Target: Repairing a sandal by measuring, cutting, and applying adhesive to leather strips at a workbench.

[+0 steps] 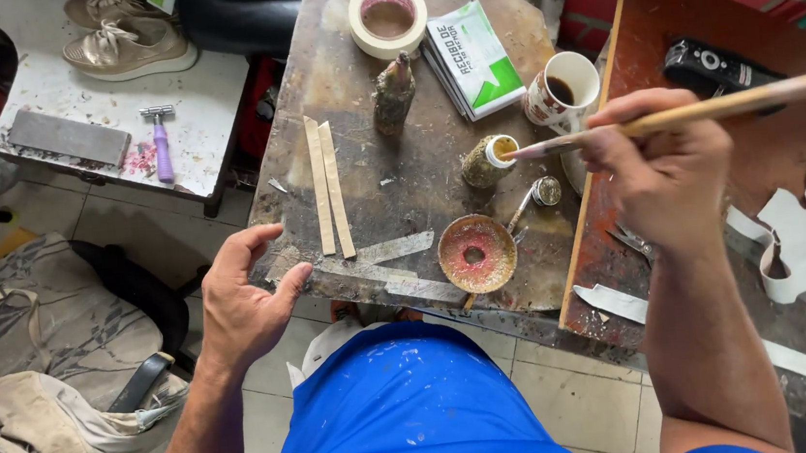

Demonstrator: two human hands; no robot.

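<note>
Head view: right hand (pixel 665 169), its grip clamped on a long brush (pixel 704 111), dips the tip into a small glue pot (pixel 487 160) on the bench (pixel 370 181); left hand (pixel 245 303) open at the bench edge; load sparingly, keep the pot upright.

Brush handle (pixel 752 101) cut off right.

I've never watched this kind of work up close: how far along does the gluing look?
Done, by the look of it: two strips lie cut side by side on the table.

In hand: the right hand holds a brush with its tip in the small jar. The left hand is open at the table edge, holding nothing.

Left: I can't tell whether the strips are coated. More strips lie nearby.
</note>
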